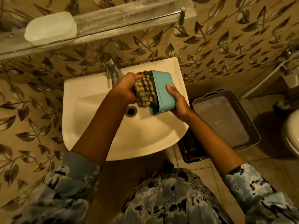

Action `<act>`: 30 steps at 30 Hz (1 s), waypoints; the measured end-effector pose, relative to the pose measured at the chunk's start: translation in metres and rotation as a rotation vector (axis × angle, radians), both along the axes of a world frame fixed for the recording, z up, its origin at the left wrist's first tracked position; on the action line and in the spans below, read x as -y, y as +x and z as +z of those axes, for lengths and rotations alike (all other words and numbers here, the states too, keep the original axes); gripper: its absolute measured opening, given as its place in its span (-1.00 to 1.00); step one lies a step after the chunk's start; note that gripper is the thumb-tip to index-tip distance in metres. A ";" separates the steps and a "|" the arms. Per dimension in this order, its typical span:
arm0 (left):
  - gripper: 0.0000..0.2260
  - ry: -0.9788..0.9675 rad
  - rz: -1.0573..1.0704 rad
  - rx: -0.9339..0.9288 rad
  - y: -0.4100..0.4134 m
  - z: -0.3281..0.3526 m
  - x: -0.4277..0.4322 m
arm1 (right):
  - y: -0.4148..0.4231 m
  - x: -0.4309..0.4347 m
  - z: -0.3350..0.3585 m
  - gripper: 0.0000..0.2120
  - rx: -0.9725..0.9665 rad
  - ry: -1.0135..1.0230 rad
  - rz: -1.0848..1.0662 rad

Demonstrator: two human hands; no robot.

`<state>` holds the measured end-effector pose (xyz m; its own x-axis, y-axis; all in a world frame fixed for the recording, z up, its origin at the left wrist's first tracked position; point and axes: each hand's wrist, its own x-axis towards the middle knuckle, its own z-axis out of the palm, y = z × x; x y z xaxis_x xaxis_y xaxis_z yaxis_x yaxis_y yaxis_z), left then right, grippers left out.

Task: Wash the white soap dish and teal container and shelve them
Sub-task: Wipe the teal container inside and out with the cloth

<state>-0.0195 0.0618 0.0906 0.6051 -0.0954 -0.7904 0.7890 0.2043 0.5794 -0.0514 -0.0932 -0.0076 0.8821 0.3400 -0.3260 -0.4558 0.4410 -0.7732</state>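
Observation:
Above the white sink point(84, 101) my right hand point(178, 101) grips the teal container point(163, 92), tilted on its side with its opening to the left. My left hand point(125, 88) holds a checked cloth point(145, 91) that is pushed into the container's opening. The white soap dish point(51, 29) lies on the glass shelf point(129, 16) at the upper left, above the tap point(110, 68).
A grey perforated basket point(252, 126) stands on the floor to the right of the sink, over a dark tray point(191, 152). A toilet's edge point(291, 135) shows at the far right. Leaf-patterned tiles cover the wall behind.

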 end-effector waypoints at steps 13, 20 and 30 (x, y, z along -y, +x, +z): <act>-0.84 0.989 -0.953 1.429 -0.048 -0.048 0.001 | -0.006 0.011 0.011 -0.58 -0.268 0.142 0.064; -0.91 1.571 -0.881 1.490 -0.038 -0.049 0.013 | -0.022 0.016 0.003 -0.54 -0.292 0.210 0.149; -0.79 1.220 -1.138 0.797 -0.062 -0.036 0.033 | -0.027 0.016 -0.004 -0.56 -0.284 0.162 0.079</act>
